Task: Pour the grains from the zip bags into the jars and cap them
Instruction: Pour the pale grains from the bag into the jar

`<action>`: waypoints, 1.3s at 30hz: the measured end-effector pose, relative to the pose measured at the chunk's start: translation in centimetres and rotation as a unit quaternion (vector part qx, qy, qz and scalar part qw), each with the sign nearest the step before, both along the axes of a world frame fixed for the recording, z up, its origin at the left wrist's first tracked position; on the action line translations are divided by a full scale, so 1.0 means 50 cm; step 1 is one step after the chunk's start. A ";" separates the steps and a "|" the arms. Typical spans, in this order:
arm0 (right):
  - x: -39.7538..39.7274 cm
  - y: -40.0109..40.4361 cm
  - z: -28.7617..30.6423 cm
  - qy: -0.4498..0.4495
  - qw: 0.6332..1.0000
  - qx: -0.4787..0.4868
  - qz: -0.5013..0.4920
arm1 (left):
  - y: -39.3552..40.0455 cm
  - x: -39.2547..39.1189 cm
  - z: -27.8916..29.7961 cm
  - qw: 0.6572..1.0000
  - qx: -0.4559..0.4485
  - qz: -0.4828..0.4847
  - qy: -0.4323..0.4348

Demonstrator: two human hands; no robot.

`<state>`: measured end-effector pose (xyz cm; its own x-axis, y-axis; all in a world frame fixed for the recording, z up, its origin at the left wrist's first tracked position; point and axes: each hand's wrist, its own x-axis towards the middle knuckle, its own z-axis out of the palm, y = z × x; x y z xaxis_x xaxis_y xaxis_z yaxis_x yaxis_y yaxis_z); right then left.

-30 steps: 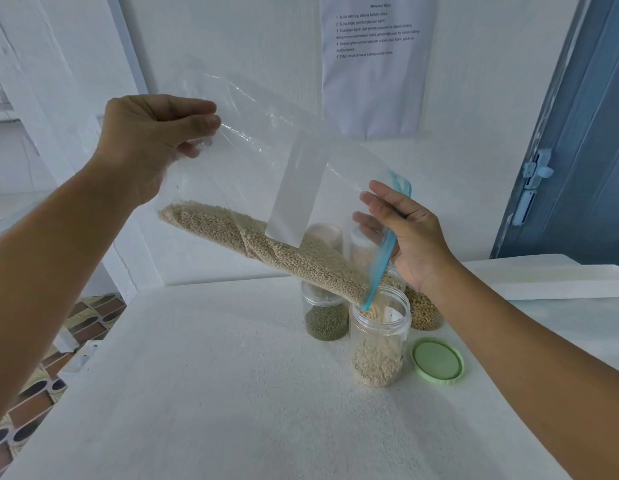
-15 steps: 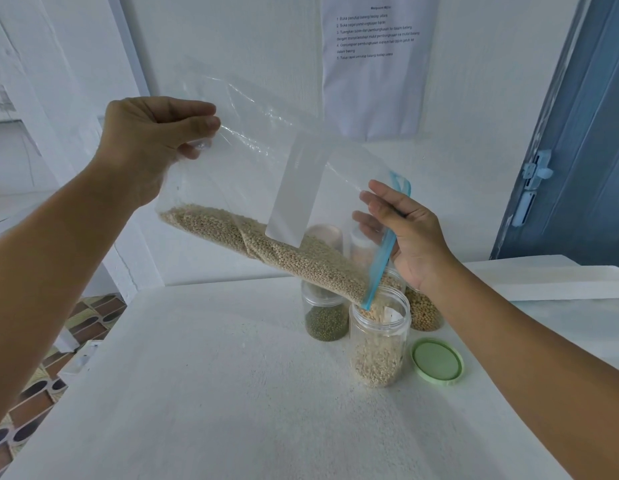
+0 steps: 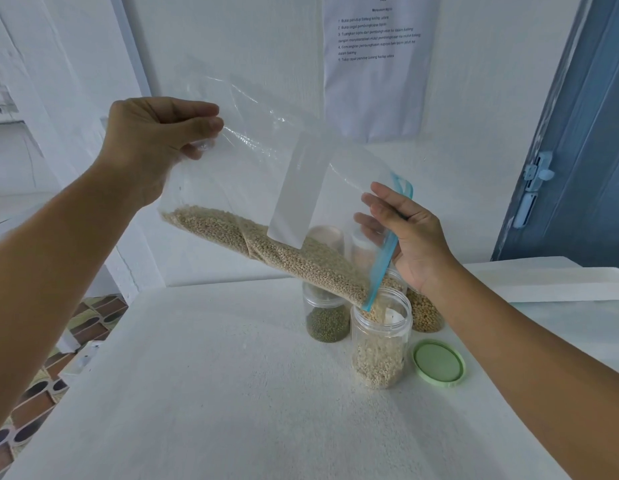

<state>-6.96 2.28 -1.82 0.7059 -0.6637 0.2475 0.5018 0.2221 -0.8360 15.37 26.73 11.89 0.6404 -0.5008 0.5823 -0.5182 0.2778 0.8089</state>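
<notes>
Head camera, looking down over a white table (image 3: 204, 393): a person tilts a clear zip bag (image 3: 266, 174) so that its blue-edged mouth dips into an open clear jar (image 3: 380, 344). The left hand (image 3: 152, 147) pinches the bag's raised bottom corner between curled thumb and fingers, holding that end high. The right hand (image 3: 410, 237) steadies the mouth end, its fingers loosely curled round the blue zip strip (image 3: 384, 261), with the thumb side hidden behind the plastic. Pale beige grains (image 3: 266, 247) lie in a sloping band along the bag's lower edge, running down to the mouth, and a layer of the same grains fills the lower part of the jar. A light green lid (image 3: 439, 362) lies flat on the table just right of that jar. Behind it stand a jar of dark green beans (image 3: 327, 320) and a jar of yellowish beans (image 3: 424, 315), with two more containers seen dimly through the bag. A printed sheet (image 3: 379, 64) hangs on the white wall, and a blue door (image 3: 578, 150) stands at far right.
</notes>
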 end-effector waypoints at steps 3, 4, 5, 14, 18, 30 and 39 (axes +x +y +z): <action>0.003 0.000 -0.001 0.002 1.000 -0.001 -0.001 | 0.002 -0.001 0.001 1.000 0.001 -0.001 -0.002; 0.002 -0.001 -0.001 0.001 1.000 -0.001 -0.001 | 0.002 -0.002 0.001 1.000 0.000 -0.002 -0.002; 0.002 -0.001 -0.001 0.000 1.000 -0.001 -0.001 | 0.002 -0.002 0.001 1.000 0.000 -0.001 -0.001; -0.002 0.006 0.005 -0.003 1.000 -0.003 -0.002 | 0.007 -0.003 0.007 1.000 -0.004 0.001 -0.004; -0.005 0.006 0.009 -0.004 1.000 -0.003 -0.004 | 0.007 -0.005 0.010 1.000 -0.005 -0.003 -0.007; -0.013 0.006 0.003 -0.002 1.000 0.001 -0.007 | 0.000 -0.013 0.009 1.000 -0.003 -0.009 -0.013; -0.017 0.008 0.006 -0.005 1.000 0.000 -0.011 | -0.002 -0.009 0.012 1.000 -0.001 -0.012 -0.014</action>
